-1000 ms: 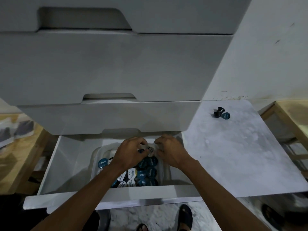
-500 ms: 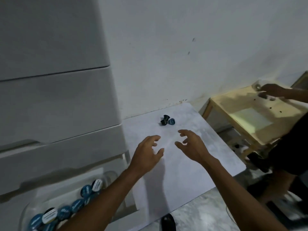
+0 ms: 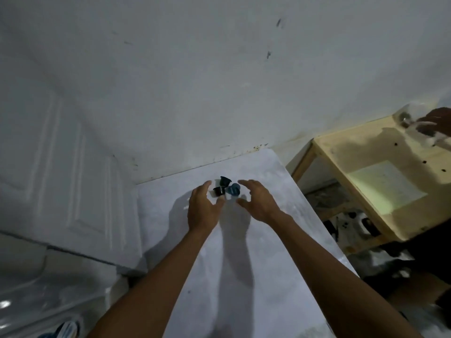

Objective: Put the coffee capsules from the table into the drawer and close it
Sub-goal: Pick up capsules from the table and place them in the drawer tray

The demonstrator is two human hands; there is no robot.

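Observation:
Three coffee capsules sit together near the far edge of the white marble table (image 3: 280, 264): a black one (image 3: 224, 181) at the back, a black one (image 3: 219, 191) at the front left, and a blue one (image 3: 233, 189) on the right. My left hand (image 3: 203, 208) hovers just left of them, fingers spread, holding nothing. My right hand (image 3: 257, 200) is just right of them, fingers curled apart, also holding nothing. At the bottom left, a corner of the open drawer (image 3: 36, 301) shows with a blue-lidded capsule (image 3: 64, 330) in a clear container.
A white drawer cabinet (image 3: 61, 179) stands to the left of the table, against a white wall. To the right stands a wooden table (image 3: 361, 181), with another person's hand (image 3: 436, 123) at its far corner. Dark clutter lies on the floor between the tables.
Both hands left the capsules in the drawer and reached right across the table. They now flank the three capsules. My view swung right, away from the drawer.

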